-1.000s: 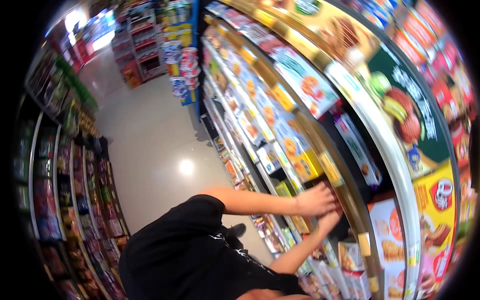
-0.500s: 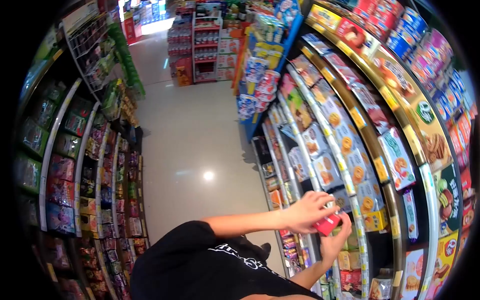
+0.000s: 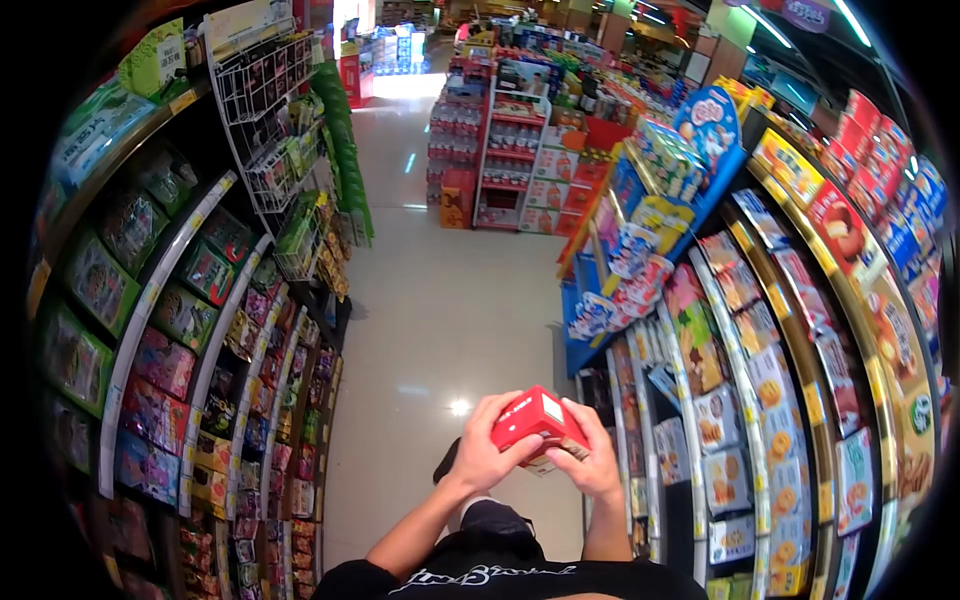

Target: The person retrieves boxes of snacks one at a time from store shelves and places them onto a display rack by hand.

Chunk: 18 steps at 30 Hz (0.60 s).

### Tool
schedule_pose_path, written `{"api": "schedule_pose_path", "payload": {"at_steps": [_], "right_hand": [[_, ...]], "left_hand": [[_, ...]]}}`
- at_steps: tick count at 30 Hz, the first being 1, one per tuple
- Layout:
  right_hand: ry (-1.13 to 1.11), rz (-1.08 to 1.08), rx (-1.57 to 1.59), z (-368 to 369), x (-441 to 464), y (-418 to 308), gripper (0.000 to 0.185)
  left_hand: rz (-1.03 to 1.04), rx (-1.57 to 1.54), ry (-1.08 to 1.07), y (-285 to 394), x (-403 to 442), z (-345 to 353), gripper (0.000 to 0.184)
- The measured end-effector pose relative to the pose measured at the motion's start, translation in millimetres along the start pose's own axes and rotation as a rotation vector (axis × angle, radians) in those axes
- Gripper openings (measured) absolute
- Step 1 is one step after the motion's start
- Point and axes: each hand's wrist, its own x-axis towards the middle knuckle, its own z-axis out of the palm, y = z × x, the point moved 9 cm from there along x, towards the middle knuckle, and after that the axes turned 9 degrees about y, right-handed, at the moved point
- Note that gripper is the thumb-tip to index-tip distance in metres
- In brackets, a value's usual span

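Observation:
Between my two hands is a red box (image 3: pixel 520 424) with white lettering and a pale label on one end. My left hand (image 3: pixel 490 448) wraps its left side, the thumb lying across the near face. On the right side, my right hand (image 3: pixel 592 455) grips the same box with fingers over the far edge and thumb near the bottom. The box is tilted, held in front of my body above the aisle floor (image 3: pixel 430 340). Its underside is mostly hidden by my hands.
Shelves of packaged snacks (image 3: pixel 160 360) line the left, with a wire rack (image 3: pixel 262 110) farther on. Biscuit packs (image 3: pixel 725 480) fill the right shelves. A blue display stand (image 3: pixel 590 335) juts out at the right, and a red-shelved drinks rack (image 3: pixel 508 150) stands ahead.
The red box has moved from beside the right shelves to the middle of the aisle, with both hands still on it. My view has turned right and lifted, and more of the box shows.

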Motion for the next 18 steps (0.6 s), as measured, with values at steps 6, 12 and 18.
{"api": "schedule_pose_path", "payload": {"at_steps": [6, 12, 18], "right_hand": [[-0.143, 0.238, 0.523, 114.6, 131.2, 72.4, 0.068], [-0.096, 0.242, 0.564, 170.1, 277.2, 95.7, 0.057], [-0.07, 0.215, 0.502, 188.7, 373.8, 97.5, 0.065]], "left_hand": [[-0.007, 0.167, 0.196, -48.0, 129.8, -75.1, 0.044], [0.062, 0.203, 0.288, -80.8, 283.9, -105.5, 0.034], [0.08, 0.009, 0.46, -113.0, 369.7, -120.7, 0.028]]}}
